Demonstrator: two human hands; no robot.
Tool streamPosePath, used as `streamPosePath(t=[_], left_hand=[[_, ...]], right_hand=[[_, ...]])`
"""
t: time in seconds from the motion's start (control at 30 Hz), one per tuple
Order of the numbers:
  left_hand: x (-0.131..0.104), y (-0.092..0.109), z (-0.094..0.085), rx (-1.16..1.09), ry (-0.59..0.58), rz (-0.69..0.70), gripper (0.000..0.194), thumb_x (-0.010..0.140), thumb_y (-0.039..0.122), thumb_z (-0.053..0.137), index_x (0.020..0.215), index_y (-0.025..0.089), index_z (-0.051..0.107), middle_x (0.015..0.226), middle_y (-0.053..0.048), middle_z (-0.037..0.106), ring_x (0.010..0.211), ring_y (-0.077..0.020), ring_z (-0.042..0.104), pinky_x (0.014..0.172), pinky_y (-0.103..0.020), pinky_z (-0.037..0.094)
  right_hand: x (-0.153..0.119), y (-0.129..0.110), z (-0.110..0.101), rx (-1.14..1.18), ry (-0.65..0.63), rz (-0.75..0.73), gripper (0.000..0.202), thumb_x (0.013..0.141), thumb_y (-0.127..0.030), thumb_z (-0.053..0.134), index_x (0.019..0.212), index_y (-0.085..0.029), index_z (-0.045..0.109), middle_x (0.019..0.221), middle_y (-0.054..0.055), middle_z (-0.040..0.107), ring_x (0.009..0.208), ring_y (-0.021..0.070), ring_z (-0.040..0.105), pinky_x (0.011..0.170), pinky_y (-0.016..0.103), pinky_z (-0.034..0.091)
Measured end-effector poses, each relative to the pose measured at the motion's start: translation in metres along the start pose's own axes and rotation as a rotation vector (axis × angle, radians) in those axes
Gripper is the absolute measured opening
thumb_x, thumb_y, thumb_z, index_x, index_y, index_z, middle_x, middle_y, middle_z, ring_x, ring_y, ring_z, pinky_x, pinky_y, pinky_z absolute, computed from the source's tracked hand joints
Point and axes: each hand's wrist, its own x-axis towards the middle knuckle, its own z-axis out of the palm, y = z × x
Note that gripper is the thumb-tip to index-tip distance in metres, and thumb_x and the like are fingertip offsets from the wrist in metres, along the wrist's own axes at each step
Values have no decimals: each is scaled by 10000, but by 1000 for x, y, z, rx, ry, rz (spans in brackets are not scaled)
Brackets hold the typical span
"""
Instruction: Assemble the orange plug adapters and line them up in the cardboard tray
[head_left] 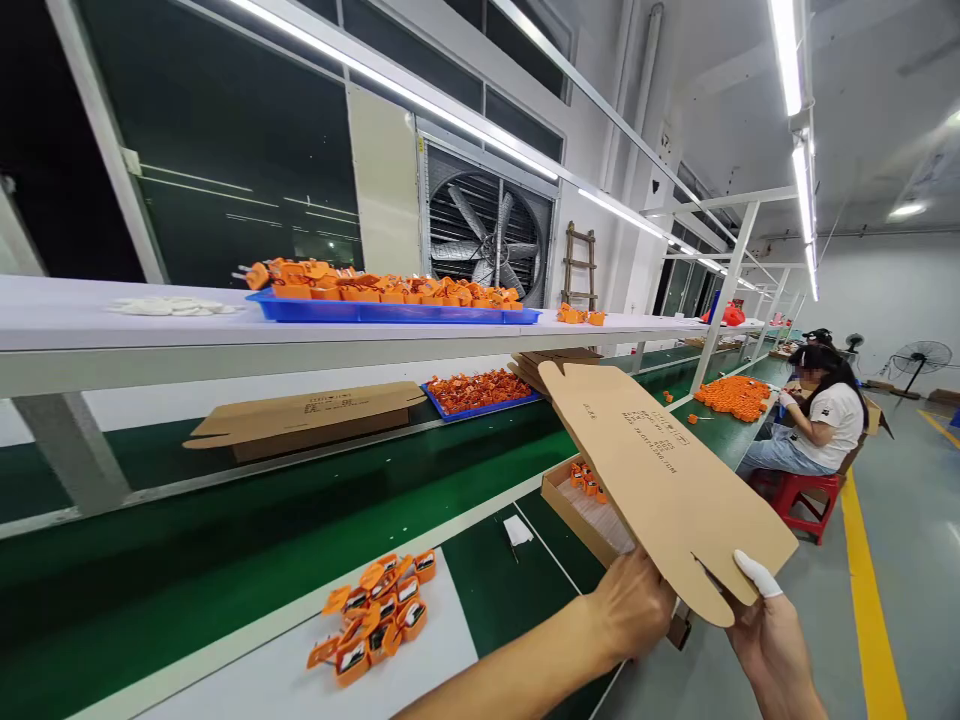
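Flattened carton tilted above bench, hiding part of shallow box with orange parts. Left hand and right hand both grasp near end. Better support both edges evenly, keep slotted flaps unbent.

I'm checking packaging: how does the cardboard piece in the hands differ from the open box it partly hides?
The cardboard piece is flat, while the open box is set up with orange parts inside. The cardboard piece is tilted, held by the left hand and right hand; the open box rests on the green bench. Both are brown cardboard.
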Motion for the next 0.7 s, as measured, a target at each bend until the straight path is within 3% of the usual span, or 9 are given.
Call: streamPosePath(t=[0.07, 0.17, 0.23, 0.33, 0.43, 0.53, 0.6, 0.7], left_hand=[[-2, 2, -19, 85, 2, 28, 363, 796, 149, 602, 1152, 80, 619, 1109, -255, 695, 1020, -390, 681, 632, -435, 645], [-14, 17, -58, 153, 36, 46, 303, 824, 116, 564, 1120, 96, 622, 1220, -252, 644, 1070, -343, 653, 755, -432, 632], [-33, 30, -85, 176, 102, 52, 329, 896, 114, 477, 1200, 89, 601, 1340, -240, 595, 1132, -305, 633, 858, -412, 610], [-79, 42, -116, 227, 145, -16, 306, 947, 109, 432, 1173, 99, 637, 1326, -206, 626, 1145, -276, 637, 892, -381, 599], [-138, 46, -128, 231, 157, -186, 228, 921, 103, 480, 838, 143, 689, 1374, -198, 608, 1171, -291, 629, 865, -395, 612], [-194, 47, -134, 251, 175, -406, 340, 836, 49, 485, 526, 184, 523, 1399, -149, 610, 1187, -293, 627, 831, -382, 622], [-222, 48, -141, 284, 176, -504, 344, 781, 41, 496, 480, 207, 476, 1364, -92, 650, 1187, -283, 634, 808, -342, 626], [-251, 53, -155, 286, 127, -571, 279, 766, 68, 529, 546, 237, 563, 1328, -15, 686, 1215, -269, 634, 851, -307, 621]], right_hand=[[10, -7, 8, 0, 1, -58, 643, 700, -265, 786, 1323, -292, 630, 1108, -18, 789, 1016, 283, 755, 936, 451, 626], [26, -23, 22, -53, -22, -128, 586, 717, -237, 745, 1294, -273, 650, 1154, -9, 774, 1033, 268, 749, 946, 421, 621], [36, -32, 31, -81, -26, -169, 564, 710, -204, 713, 1268, -265, 662, 1191, -1, 759, 1066, 264, 736, 950, 408, 618], [53, -42, 42, -119, -41, -224, 518, 710, -158, 686, 1217, -262, 685, 1261, -3, 726, 1159, 246, 691, 976, 383, 602], [71, -46, 48, -170, -80, -252, 464, 738, -153, 672, 1191, -255, 690, 1304, 3, 701, 1219, 235, 652, 1008, 393, 576], [87, -51, 54, -182, -153, -258, 472, 758, -152, 647, 1216, -263, 666, 1305, 12, 699, 1214, 245, 653, 1037, 455, 549], [96, -54, 61, -171, -199, -259, 500, 758, -142, 621, 1236, -283, 647, 1300, 16, 702, 1201, 261, 660, 1041, 514, 536], [112, -56, 75, -162, -229, -251, 507, 743, -123, 599, 1214, -303, 654, 1300, 18, 701, 1204, 274, 656, 1028, 561, 531]])
